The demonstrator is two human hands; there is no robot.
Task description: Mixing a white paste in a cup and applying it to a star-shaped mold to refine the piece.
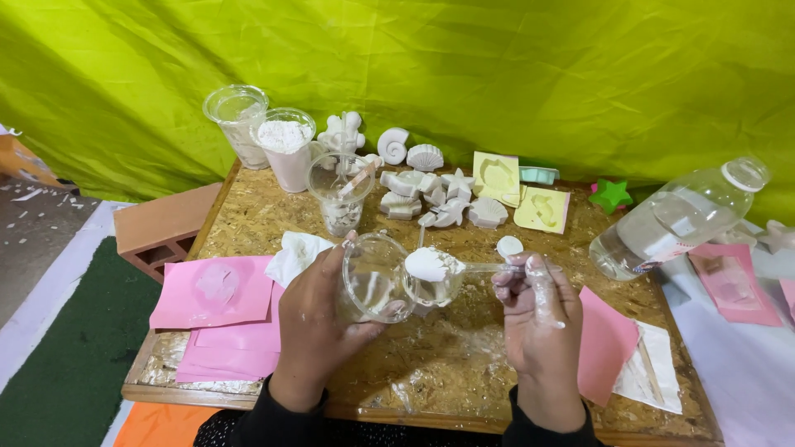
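My left hand [319, 319] grips a clear plastic cup [377, 277], tilted on its side with its mouth toward me, above the chipboard table [464, 356]. My right hand [540, 310], dusted with white powder, holds a clear plastic spoon [464, 266] heaped with white paste [429, 263] at the cup's rim. Behind the hands lie several white plaster casts of shells and starfish [435, 199].
At the back left stand three clear cups: an empty one [238, 120], one full of white powder [286, 145], one with a stick in it [341, 189]. Yellow moulds [497, 178], a green star [611, 195], a water bottle on its side [679, 217], pink sheets [214, 291], a brick [161, 225].
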